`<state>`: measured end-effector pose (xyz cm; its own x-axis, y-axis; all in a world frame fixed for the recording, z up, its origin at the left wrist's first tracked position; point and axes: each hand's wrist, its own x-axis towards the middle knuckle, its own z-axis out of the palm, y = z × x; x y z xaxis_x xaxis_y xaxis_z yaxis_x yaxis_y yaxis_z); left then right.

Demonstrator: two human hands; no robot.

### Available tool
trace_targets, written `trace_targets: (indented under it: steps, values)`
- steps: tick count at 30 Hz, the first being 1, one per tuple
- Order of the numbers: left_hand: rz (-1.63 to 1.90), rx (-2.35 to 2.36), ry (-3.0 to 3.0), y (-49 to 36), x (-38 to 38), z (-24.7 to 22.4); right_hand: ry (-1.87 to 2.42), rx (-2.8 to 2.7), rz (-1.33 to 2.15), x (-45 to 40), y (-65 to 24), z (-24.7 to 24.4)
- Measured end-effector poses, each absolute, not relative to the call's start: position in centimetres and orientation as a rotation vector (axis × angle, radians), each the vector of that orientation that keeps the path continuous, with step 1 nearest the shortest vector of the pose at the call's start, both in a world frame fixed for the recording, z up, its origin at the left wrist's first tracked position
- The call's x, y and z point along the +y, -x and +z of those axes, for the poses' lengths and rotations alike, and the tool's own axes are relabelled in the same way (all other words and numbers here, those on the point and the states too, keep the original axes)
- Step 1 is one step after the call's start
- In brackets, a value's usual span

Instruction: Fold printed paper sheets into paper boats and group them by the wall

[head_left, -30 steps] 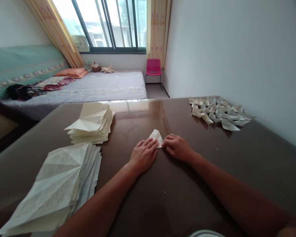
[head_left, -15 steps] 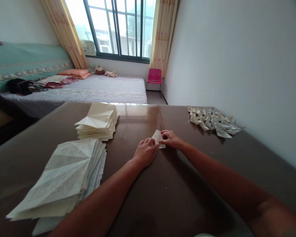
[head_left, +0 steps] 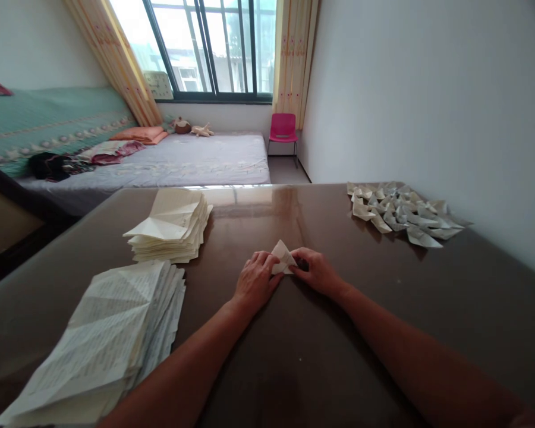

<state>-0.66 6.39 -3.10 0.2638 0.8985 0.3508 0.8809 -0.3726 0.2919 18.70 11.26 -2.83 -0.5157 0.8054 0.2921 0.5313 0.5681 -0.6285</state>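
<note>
A small folded piece of paper [head_left: 282, 255], pale and pointed at the top, stands at the middle of the brown table [head_left: 289, 351]. My left hand [head_left: 257, 276] grips its left side, thumb low and fingers curled over the edge. On the other side, my right hand [head_left: 314, 268] pinches the paper's right edge between thumb and fingers. Part of the paper is hidden behind the fingers. Both forearms rest low over the table.
To the left lie a stack of creased printed sheets [head_left: 107, 327] and, behind it, a stack of cream folded paper [head_left: 173, 217]. Several folded paper boats [head_left: 396, 208] sit at the back right by the wall. Beyond the table are a bed [head_left: 223, 157] and a pink chair [head_left: 284, 128].
The paper has turned so its point faces up more squarely between my hands. My right hand has shifted lower on its right edge. The camera view has tilted slightly.
</note>
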Motion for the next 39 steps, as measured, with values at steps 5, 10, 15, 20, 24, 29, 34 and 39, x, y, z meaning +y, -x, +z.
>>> trace_targets:
  steps: [5,10,15,20,24,29,34,39]
  values:
    - [0.860,1.789,-2.375,0.8,6.5,-3.2,0.980,-2.179,0.620,10.8,-18.6,-2.6]
    - [0.964,1.796,-2.307,0.8,6.4,-3.1,1.038,-1.963,0.791,11.5,-18.9,-2.9]
    - [1.010,1.744,-2.436,0.9,6.3,-2.9,0.947,-1.601,1.419,12.4,-18.9,-3.4]
    - [0.897,1.724,-2.586,0.9,5.9,-2.7,0.961,-1.410,1.665,12.2,-18.9,-2.9]
    - [0.821,1.623,-2.805,0.4,5.2,-2.0,1.073,-1.284,1.717,11.4,-18.5,-2.4]
    - [0.624,1.517,-2.923,0.2,4.9,-1.5,1.137,-1.466,1.733,10.8,-18.1,-2.2]
    - [0.541,1.512,-2.928,0.7,5.4,-1.9,1.213,-1.654,1.739,11.3,-18.9,-1.8]
    - [0.640,1.394,-2.821,1.0,5.9,-2.5,1.303,-1.786,1.333,12.3,-20.0,-1.9]
